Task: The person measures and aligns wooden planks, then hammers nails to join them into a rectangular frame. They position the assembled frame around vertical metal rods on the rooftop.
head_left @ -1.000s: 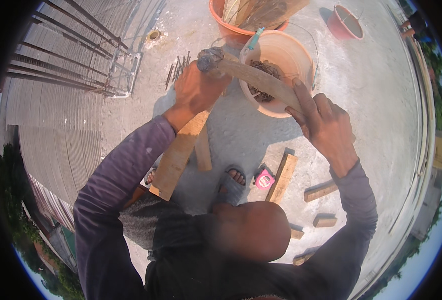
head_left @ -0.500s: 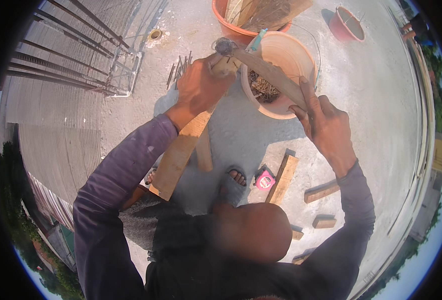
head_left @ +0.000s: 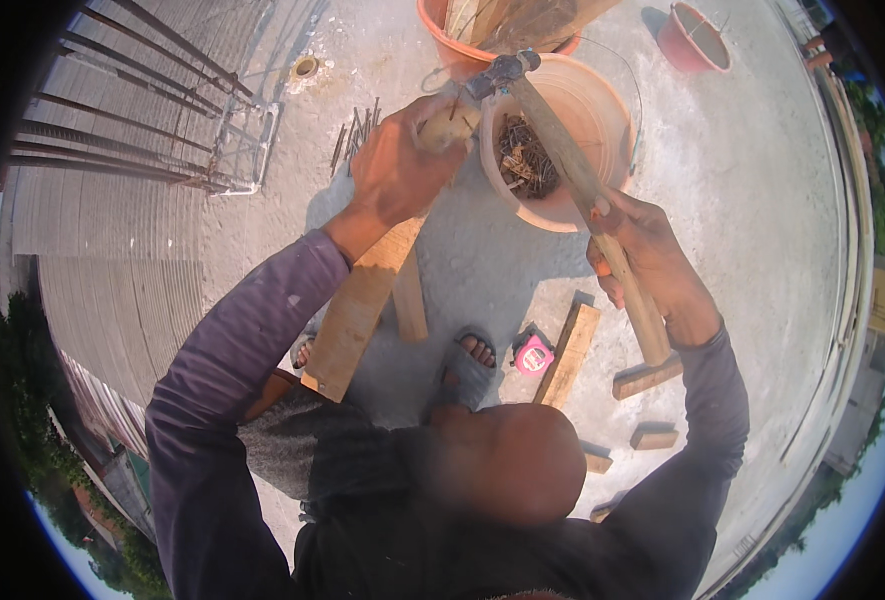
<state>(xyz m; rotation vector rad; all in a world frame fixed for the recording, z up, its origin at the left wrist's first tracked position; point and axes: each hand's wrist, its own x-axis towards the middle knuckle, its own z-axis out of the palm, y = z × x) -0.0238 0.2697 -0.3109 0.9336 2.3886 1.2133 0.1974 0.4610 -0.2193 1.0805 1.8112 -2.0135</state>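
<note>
My left hand [head_left: 394, 165] is closed around the upper end of a wooden board [head_left: 357, 315], which slants down toward my lap. A nail [head_left: 452, 106] appears to stick out of the board's top end, beside my thumb. In my right hand [head_left: 654, 255] is a hammer [head_left: 572, 155] with a long wooden handle, gripped toward its lower part. The metal head hangs just right of the board's end and apart from it. Beneath the hammer stands a pale orange bucket [head_left: 602, 105] with a heap of nails [head_left: 525, 160] inside.
An orange tub [head_left: 442, 45] of wood scraps stands behind the bucket, and a pink tub [head_left: 699, 40] farther right. Loose nails [head_left: 355, 135] lie left. Near my foot are a pink tape measure [head_left: 533, 355] and wood offcuts [head_left: 569, 355]. Steel bars [head_left: 132, 125] jut at the left.
The hammer head has lifted off the board's end and swung up and right. My right hand has tilted, exposing more handle below it. My left hand and the board stay nearly still.
</note>
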